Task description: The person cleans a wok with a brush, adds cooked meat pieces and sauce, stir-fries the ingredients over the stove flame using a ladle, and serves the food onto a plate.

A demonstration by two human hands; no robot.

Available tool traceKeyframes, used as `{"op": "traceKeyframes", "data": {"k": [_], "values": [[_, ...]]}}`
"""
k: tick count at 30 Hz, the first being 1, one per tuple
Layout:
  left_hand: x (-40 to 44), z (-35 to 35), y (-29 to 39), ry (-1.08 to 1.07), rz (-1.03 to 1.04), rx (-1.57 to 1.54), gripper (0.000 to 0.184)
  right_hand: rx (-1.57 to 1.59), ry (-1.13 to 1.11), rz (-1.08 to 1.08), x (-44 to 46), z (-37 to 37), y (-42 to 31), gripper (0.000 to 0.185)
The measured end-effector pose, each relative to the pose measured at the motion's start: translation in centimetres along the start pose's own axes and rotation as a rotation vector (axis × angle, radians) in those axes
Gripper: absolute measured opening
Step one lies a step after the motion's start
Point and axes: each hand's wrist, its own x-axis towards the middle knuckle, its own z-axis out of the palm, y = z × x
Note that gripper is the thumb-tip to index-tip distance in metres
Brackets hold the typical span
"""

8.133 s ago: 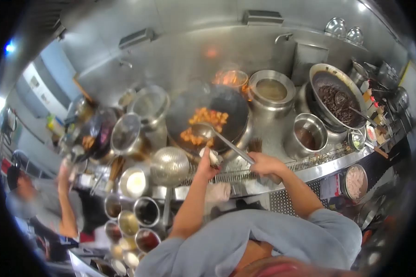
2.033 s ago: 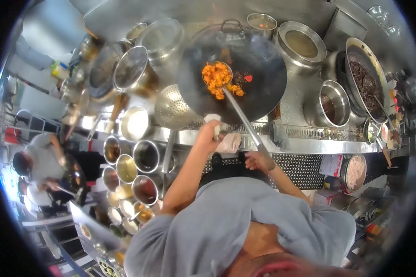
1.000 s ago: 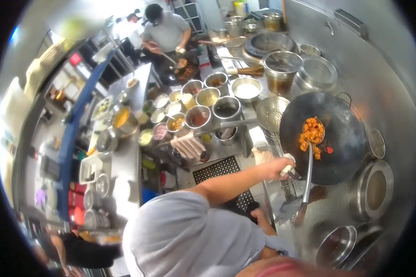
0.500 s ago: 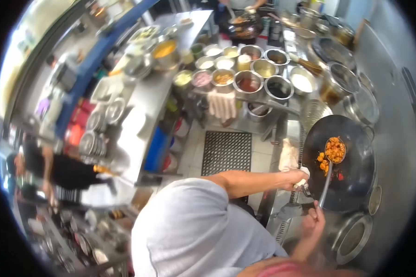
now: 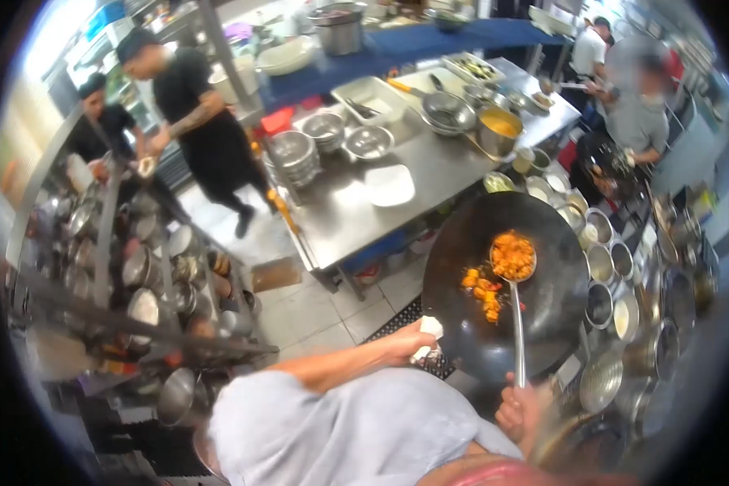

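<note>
A large dark wok (image 5: 555, 267) is held out in front of me, off the stove. My left hand (image 5: 403, 343) is closed round its near-left edge, gripping the handle through a folded white cloth (image 5: 429, 332). My right hand (image 5: 517, 409) wraps the end of a long metal ladle (image 5: 520, 340). The ladle's bowl is heaped with orange-red food pieces (image 5: 512, 255) and sits inside the wok. Some loose orange pieces (image 5: 484, 293) lie on the wok's surface beside the ladle.
A steel table (image 5: 332, 219) beyond the wok bears a white dish (image 5: 390, 185), metal bowls (image 5: 370, 142) and a pot of yellow sauce (image 5: 498, 130). Ingredient pots (image 5: 599, 263) stand at right. Two people in black (image 5: 194, 113) are at left; a co-worker (image 5: 640, 121) handles another wok.
The wok has left the stove and swung leftward toward the steel table, with the loaded ladle in it. My view has turned left. Both hands keep their grips.
</note>
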Motion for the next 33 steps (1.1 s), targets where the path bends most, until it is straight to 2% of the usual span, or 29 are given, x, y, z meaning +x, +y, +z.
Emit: {"op": "traceKeyframes", "data": {"k": [2,3,8,10,11,13,15,18,21,26,29,31,33], "values": [[-1.8,-1.9,0.9,0.217,0.182,-0.084,0.044,-0.105,-0.157,0.048,4.1,2.7,-1.9,0.029],[-2.3,-3.2,0.7,0.274,0.191,-0.094,0.046,-0.001,-0.147,0.070,6.1,4.1,-2.5,0.029],[-5.3,-5.1,0.7,0.494,0.298,-0.281,0.042,-0.004,-0.349,0.209,13.5,10.3,-6.6,0.030],[-5.7,-5.7,-1.3,0.598,0.311,-0.388,0.040,-0.052,-0.468,0.324,16.2,11.8,-8.9,0.030],[-5.7,-5.3,-2.0,0.612,0.311,-0.383,0.040,-0.072,-0.501,0.358,17.5,12.4,-10.2,0.032],[-5.8,-3.1,-3.6,0.713,0.443,-0.610,0.039,-0.159,-0.540,0.369,20.2,13.6,-13.0,0.032],[-4.7,-0.8,-5.6,0.769,0.552,-0.763,0.031,-0.269,-0.578,0.417,22.8,13.7,-15.7,0.033],[-1.8,2.4,-10.8,0.889,0.674,-0.968,0.029,-0.411,-0.659,0.460,26.7,14.3,-19.5,0.032],[1.4,4.3,-15.7,0.989,0.800,-1.141,0.027,-0.428,-0.636,0.535,29.9,13.9,-21.9,0.031],[4.8,4.7,-21.6,1.046,0.945,-1.328,0.028,-0.505,-0.683,0.585,35.4,12.7,-22.7,0.032],[5.4,4.7,-25.0,1.042,0.999,-1.391,0.030,-0.651,-0.622,0.544,36.0,13.5,-23.2,0.026],[5.6,4.8,-27.7,1.003,1.029,-1.411,0.032,-0.647,-0.627,0.542,36.7,13.6,-22.8,0.026],[5.1,4.5,-30.4,0.876,1.066,-1.396,0.034,-0.631,-0.642,0.518,37.0,13.3,-22.6,0.026]]}}
